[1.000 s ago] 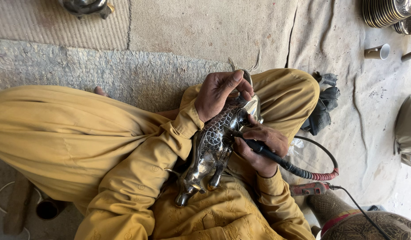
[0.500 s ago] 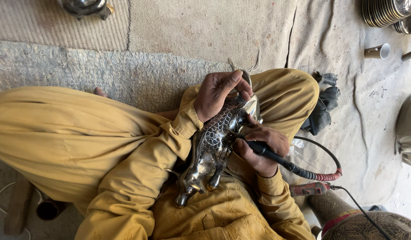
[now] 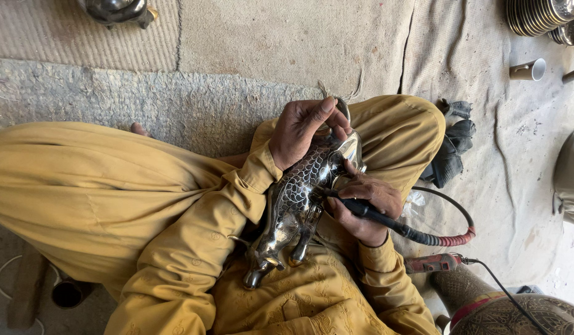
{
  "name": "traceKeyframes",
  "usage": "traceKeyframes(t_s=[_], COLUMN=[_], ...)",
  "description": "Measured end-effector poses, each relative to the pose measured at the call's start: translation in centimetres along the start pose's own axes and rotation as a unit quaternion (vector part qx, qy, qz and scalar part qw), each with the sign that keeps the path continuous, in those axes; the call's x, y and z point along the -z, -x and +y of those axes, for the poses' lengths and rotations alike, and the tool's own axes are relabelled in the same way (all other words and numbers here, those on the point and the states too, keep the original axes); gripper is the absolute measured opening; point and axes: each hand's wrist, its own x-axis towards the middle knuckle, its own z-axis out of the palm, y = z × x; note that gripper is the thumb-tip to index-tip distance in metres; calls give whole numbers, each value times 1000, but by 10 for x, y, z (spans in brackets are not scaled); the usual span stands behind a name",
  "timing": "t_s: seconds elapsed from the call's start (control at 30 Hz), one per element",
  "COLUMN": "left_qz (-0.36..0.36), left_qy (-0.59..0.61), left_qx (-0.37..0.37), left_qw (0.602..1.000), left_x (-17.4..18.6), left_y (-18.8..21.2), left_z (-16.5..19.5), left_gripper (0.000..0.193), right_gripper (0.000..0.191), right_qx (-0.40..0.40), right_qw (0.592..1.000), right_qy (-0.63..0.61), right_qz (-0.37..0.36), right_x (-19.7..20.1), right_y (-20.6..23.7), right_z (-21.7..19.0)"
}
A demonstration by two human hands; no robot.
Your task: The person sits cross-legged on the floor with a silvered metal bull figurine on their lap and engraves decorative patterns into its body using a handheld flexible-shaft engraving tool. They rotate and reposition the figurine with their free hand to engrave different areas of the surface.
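A shiny metal animal figure (image 3: 299, 205) with scale-like engraving lies across my lap, head end down toward my chest. My left hand (image 3: 302, 129) grips its upper end and steadies it. My right hand (image 3: 361, 208) holds a black handheld engraving tool (image 3: 386, 222) like a pen, its tip pressed to the figure's side. A black and red flexible cable (image 3: 451, 236) runs from the tool off to the right. I sit cross-legged in mustard-yellow clothes.
Grey mats and cloth cover the floor. A stack of metal plates (image 3: 538, 15) and a small cup (image 3: 527, 70) lie at the upper right. A dark rag (image 3: 451, 152) lies by my knee. An engraved metal vessel (image 3: 516, 313) sits at the lower right, another metal piece (image 3: 116, 11) at top.
Almost nothing has moved. My right hand has shifted the tool tip very slightly along the figure's side; my left hand keeps the same hold.
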Motion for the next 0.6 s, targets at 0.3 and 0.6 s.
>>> traceKeyframes(t_s=[0.3,0.6], left_qz=[-6,1], left_qy=[73,-60], left_qx=[5,-40], left_qw=[997,997], left_x=[6,10], left_y=[-1,-4], left_z=[0,11], left_gripper=[57,69], right_gripper=[17,17], right_qx=[-5,-3], right_qw=[998,998], right_qy=[-48,-54], right_qz=[26,36], right_x=[-7,-11], right_y=[16,18], right_z=[2,4])
